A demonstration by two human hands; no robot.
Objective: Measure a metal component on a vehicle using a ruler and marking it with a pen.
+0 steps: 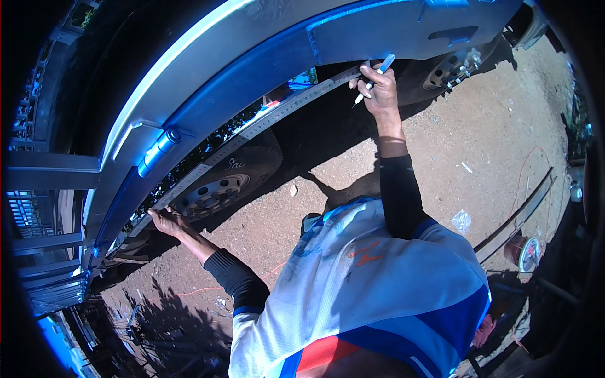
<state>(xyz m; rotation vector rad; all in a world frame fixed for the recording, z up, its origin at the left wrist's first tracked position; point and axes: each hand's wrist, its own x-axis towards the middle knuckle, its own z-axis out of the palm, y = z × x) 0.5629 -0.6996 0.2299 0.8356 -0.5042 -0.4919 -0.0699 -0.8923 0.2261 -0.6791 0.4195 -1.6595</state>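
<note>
Head view, and both hands are up at the metal frame [391, 36], with the ruler [252, 130] stretched between them, slanting from near left to far right along the frame's edge. Left hand [170, 224] is at the ruler's near-left part, fingers bent and touching it; whether they pinch it or merely press, I cannot tell. Over to the right hand [380, 89], out at the ruler's far-right end, and it's got the pen [386, 64] pinched between thumb and fingers, blue end pointing far right, thin tip angled near left. Some of those same fingers are right up against the ruler's end. On the frame, left of the ruler, sits a shiny blue hinge [159, 153]. Two tyres come into play: the near one [261, 160] just beyond the left hand, partly behind the ruler, the far one [413, 85] to the right of the right hand. Across the sunlit dirt [353, 167], well to the right, lie a clear plastic scrap [462, 220], a long dark bar [517, 214] and, close by it, a bucket [513, 249].
</note>
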